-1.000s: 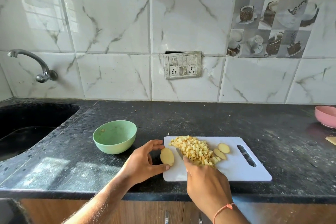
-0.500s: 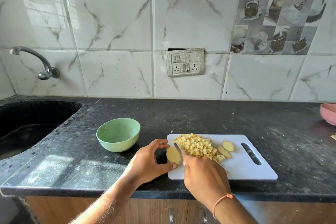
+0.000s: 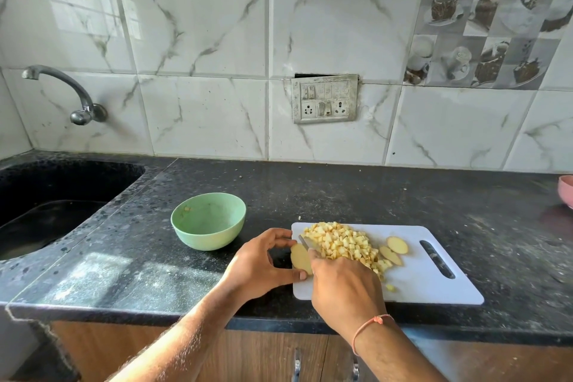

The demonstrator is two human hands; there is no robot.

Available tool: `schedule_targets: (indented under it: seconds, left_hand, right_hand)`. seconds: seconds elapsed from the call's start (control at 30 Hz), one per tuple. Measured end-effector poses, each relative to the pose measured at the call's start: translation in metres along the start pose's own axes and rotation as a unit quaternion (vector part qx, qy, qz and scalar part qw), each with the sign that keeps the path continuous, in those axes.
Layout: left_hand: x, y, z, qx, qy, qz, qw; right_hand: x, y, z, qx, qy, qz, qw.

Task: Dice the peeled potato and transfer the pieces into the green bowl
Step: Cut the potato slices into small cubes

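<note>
From the head camera, a white cutting board [image 3: 434, 276] lies on the black counter [image 3: 310, 192], at about 5 o'clock from the middle of the picture. The left hand [image 3: 257, 267] is at the board's left edge; its thumb and fingers are curved around a potato slice [image 3: 300, 258] and hold it on its edge, the thumb below and the fingertips above. The right hand [image 3: 344, 285] is just beside it, at 3 o'clock from the slice, with the fingers closed around a knife [image 3: 305, 242]; only a short piece of the blade shows, touching the slice near its top, and the handle is hidden inside the hand. A heap of diced potato [image 3: 344, 242] sits on the board at 12 o'clock from the right hand. Two more slices [image 3: 393, 250] lie flat on the board at 3 o'clock from the heap. The green bowl [image 3: 208, 220] stands upright on the counter at 10 o'clock from the left hand, apart from the board; inside I see only a small yellow bit near the rim.
</note>
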State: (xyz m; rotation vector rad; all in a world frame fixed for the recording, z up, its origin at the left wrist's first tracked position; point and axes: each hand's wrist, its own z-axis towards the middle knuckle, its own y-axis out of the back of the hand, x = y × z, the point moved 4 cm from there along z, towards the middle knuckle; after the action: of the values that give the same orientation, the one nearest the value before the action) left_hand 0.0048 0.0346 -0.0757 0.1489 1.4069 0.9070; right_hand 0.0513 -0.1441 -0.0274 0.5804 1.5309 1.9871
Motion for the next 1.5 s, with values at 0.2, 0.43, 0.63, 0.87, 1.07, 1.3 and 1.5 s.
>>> schedule_targets:
  seconds: [0.2, 0.43, 0.63, 0.87, 1.07, 1.3, 1.5]
  left_hand:
    - [0.002, -0.001, 0.0, -0.007, 0.012, -0.005, 1.0]
    - [0.0, -0.001, -0.003, -0.013, 0.015, -0.012, 1.0]
    - [-0.001, -0.002, -0.005, -0.015, 0.018, -0.02, 1.0]
    - [-0.001, -0.001, -0.005, -0.014, 0.011, -0.012, 1.0]
    - [-0.001, 0.001, -0.006, -0.013, -0.004, 0.0, 1.0]
    - [-0.001, 0.0, -0.005, -0.019, -0.009, 0.02, 1.0]
    - [0.0, 0.0, -0.004, -0.02, -0.018, 0.011, 1.0]
  right_hand:
    - [-0.001, 0.002, -0.009, 0.034, 0.001, 0.008, 0.999]
    - [-0.009, 0.003, -0.037, 0.057, -0.01, 0.023, 0.998]
    - [-0.011, 0.01, -0.065, 0.084, -0.011, 0.029, 0.996]
    - [-0.014, 0.022, -0.081, 0.116, -0.035, 0.056, 0.991]
    - [-0.02, 0.032, -0.069, -0.009, -0.028, 0.087, 0.996]
    - [-0.013, 0.024, -0.033, -0.031, -0.031, 0.098, 0.994]
    - [-0.005, 0.017, -0.012, -0.01, -0.022, 0.064, 0.998]
